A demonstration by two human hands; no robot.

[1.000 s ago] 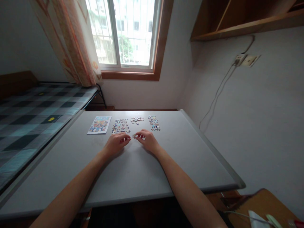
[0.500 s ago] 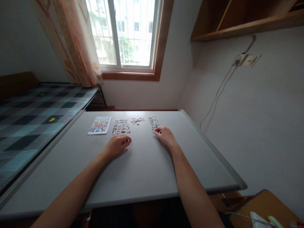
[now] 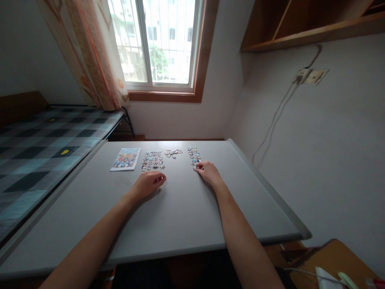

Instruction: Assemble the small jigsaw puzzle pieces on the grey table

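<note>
My right hand point(image 3: 208, 171) is at the near end of a narrow column of jigsaw pieces point(image 3: 194, 154), its thumb and fingertips pinched on a small piece there. Curled on the tabletop, my left hand point(image 3: 149, 181) lies just in front of a wider block of jigsaw pieces point(image 3: 153, 159) laid out in rows. Its thumb and fingertips come together, and whether anything is between them cannot be made out. Between the two groups, farther back, is a loose heap of jigsaw pieces point(image 3: 173, 152). A printed picture sheet point(image 3: 125, 159) lies flat to the left.
The grey table point(image 3: 168, 224) has a raised rim along its right side. A bed with a checked cover point(image 3: 75, 132) stands along the left. Ahead are a window and curtain point(image 3: 99, 60). At the lower right is a wooden stool point(image 3: 343, 257) with things on it.
My right hand has shifted very slightly at the near end of the column. My left hand stays in place; the whole view has moved a little.
</note>
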